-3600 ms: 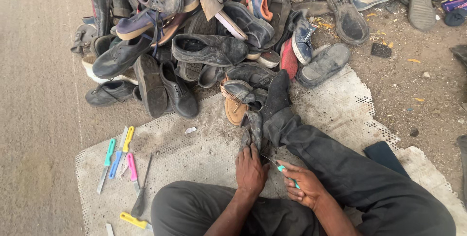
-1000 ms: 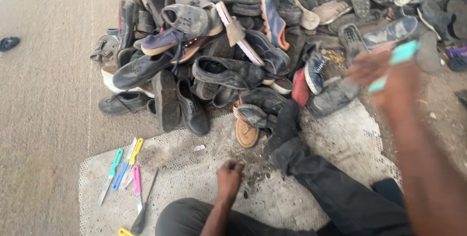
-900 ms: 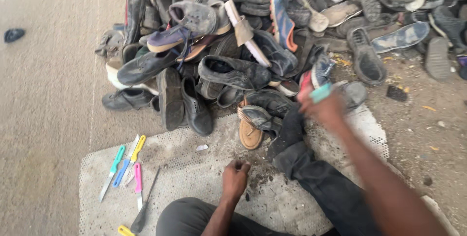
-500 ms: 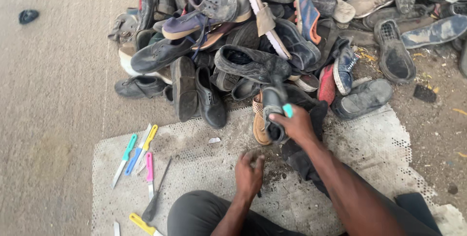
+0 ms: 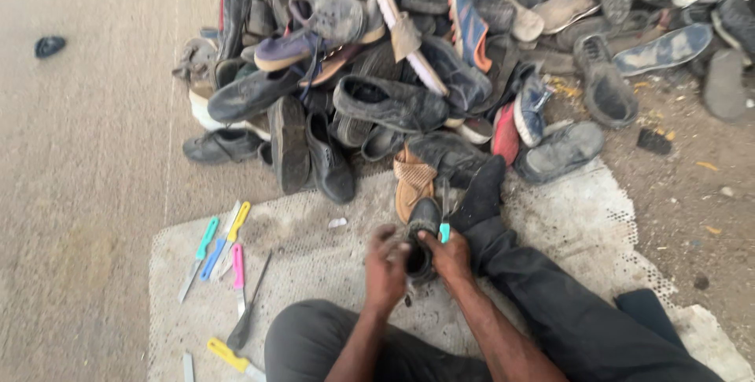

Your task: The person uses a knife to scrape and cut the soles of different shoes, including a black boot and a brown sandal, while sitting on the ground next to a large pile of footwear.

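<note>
I sit on a pale woven mat (image 5: 314, 232) with my legs in dark trousers stretched out. Both hands meet on a small dark worn shoe (image 5: 422, 228) in front of me. My left hand (image 5: 385, 265) grips the shoe's near side. My right hand (image 5: 450, 252) holds the shoe's other side and also keeps a knife with a teal handle (image 5: 444, 231), its blade pointing up. My dark-socked foot (image 5: 481, 193) lies just beyond the shoe.
A big heap of old shoes and sandals (image 5: 409, 59) fills the ground ahead, a tan one (image 5: 411, 181) nearest. Several knives with teal, blue, yellow and pink handles (image 5: 220, 248) lie on the mat's left. Bare ground lies to the left, with a dark scrap (image 5: 49, 45).
My right hand swung up and out to the pile, took a dark shoe and drew it back to the mat. My left hand has risen to grip it too.
</note>
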